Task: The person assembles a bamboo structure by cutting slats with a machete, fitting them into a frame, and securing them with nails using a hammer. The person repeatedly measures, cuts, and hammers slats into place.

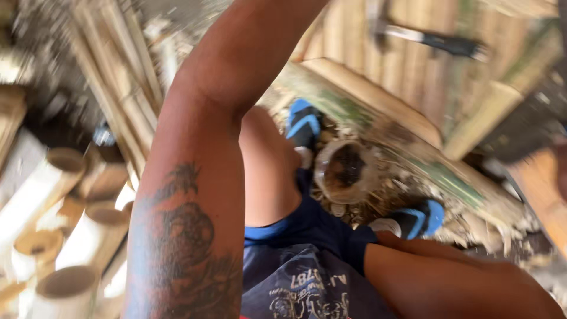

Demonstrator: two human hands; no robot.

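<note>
Head cam looked straight down, frame motion-blurred. Left arm (195,195), tattooed on the forearm, ran up from the bottom-left and out past the top edge — left hand itself was out of frame, so no read on its grip. Right arm (455,277) came in from the bottom-right corner, lying across the thigh toward the knee; the right hand wasn't clearly visible, so can't tell if it was spread or closed, or holding anything. Person wore dark blue shorts (307,266) w/ a lighter blue hem, plus blue-and-black sandals (304,124), one upper-centre, the other lower-right. Between the feet stood a cut bamboo section (345,171), open end facing up, hollow dark inside, sitting in shavings and debris on the ground — nearest thing to the right arm, not touching it as far as I could see. Split bamboo slats (118,77) lay at top-left. Pale hollow bamboo tubes (65,236) were stacked along the left edge, open ends toward the cam. A hammer (425,38) w/ a black grip lay on slatted bamboo near the top-right, well apart from both arms.
</note>
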